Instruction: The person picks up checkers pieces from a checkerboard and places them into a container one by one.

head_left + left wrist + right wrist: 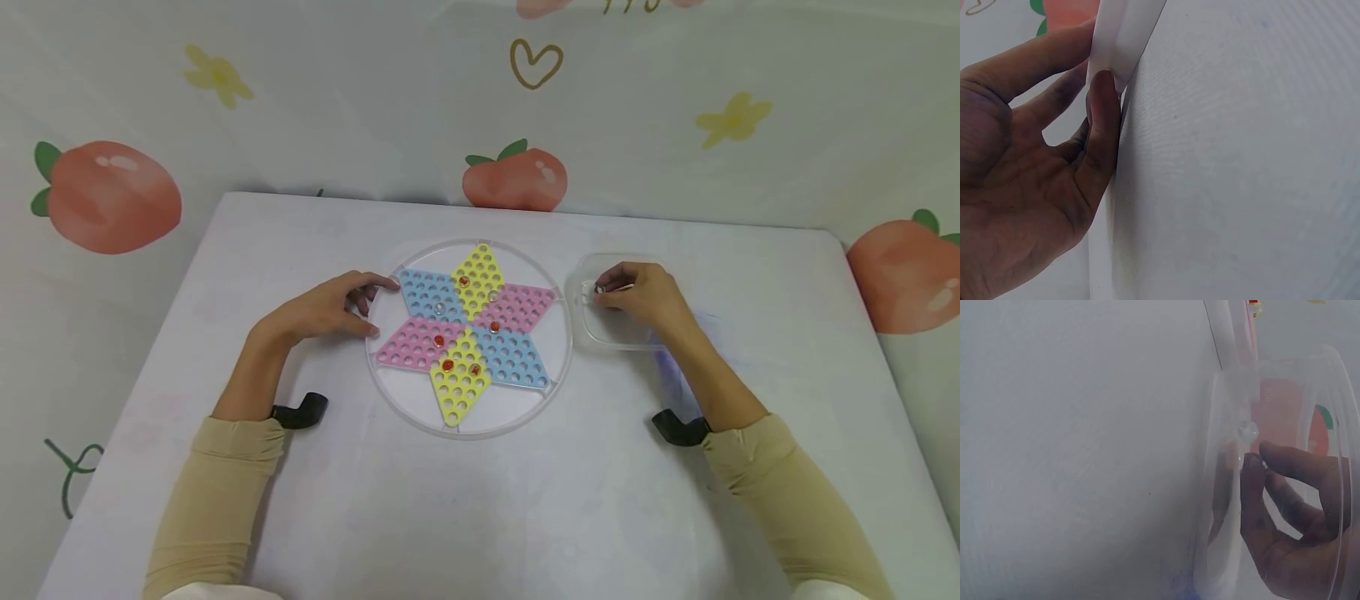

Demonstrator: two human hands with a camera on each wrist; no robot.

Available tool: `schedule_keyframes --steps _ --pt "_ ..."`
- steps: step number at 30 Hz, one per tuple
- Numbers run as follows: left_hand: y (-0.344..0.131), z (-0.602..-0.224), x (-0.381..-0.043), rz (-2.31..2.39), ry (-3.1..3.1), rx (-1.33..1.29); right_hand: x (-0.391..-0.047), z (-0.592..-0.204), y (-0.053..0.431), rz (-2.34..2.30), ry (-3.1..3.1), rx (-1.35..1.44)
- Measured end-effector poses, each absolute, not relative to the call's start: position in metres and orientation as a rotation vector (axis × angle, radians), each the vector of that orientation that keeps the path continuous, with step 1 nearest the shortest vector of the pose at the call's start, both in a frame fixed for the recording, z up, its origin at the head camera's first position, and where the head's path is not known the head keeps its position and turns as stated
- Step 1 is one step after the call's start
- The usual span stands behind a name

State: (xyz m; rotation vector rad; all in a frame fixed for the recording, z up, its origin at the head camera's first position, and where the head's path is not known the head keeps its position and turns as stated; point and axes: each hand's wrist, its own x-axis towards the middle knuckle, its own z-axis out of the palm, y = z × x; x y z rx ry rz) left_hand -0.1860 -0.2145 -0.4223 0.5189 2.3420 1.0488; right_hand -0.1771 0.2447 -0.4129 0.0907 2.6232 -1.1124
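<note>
A pale desk is being used as the work surface, and behind it a white backdrop is being shown, decorated with three large painted red fruits, two yellow flowers and one outlined heart, with further motifs being cut off at the upper edge. On the desk, one round game board is being displayed, its star being made up of six points: two yellow, two pink and two blue. Seven marbles are being held in its holes, five being seen as red marbles and two as clear marbles. Just beside the game board, to its right, one transparent container is being kept, and inside it at least one loose clear marble is being seen. The rim at the left of the game board is being touched by the left hand, whose fingers are being held loosely extended. To the right of the game board, over the container, one small shiny ball is being pinched between thumb and fingers by the right hand. Two tan sleeves are being worn, nearer the viewer than the game board.
</note>
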Motion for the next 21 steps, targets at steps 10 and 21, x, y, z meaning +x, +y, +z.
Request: schedule_keyframes --steps 10,21 --pt "-0.2142 -0.4237 -0.1888 1.042 2.345 0.490 -0.1791 -0.4129 0.2438 -1.084 2.626 0.108" --pt "-0.2156 -0.4250 -0.1886 1.066 2.331 0.491 -0.1811 -0.4160 0.2454 -1.049 2.661 0.077"
